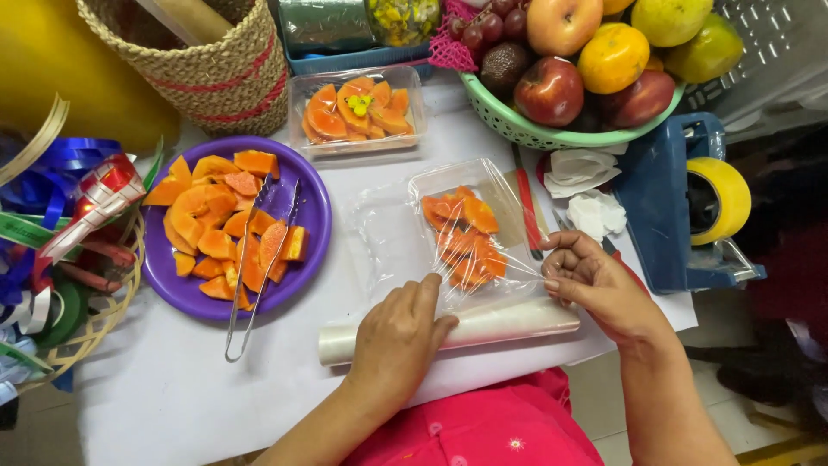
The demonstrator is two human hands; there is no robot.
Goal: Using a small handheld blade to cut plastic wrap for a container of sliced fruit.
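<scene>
Thin clingy film [483, 224]: tears easily, grip edges. Left hand [398, 341] presses roll [483, 324] flat; right hand [595, 280] pinches film by tray [470, 233].

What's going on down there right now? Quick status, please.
Left hand pressing on cling film roll. Right hand pinching film over papaya tray. Tongs on purple plate, clear of both.

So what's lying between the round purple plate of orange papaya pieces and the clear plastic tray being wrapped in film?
In the head view, mostly bare white table covering, with loose clear film spread over it beside the clear plastic tray. Metal tongs rest on the round purple plate.
</scene>
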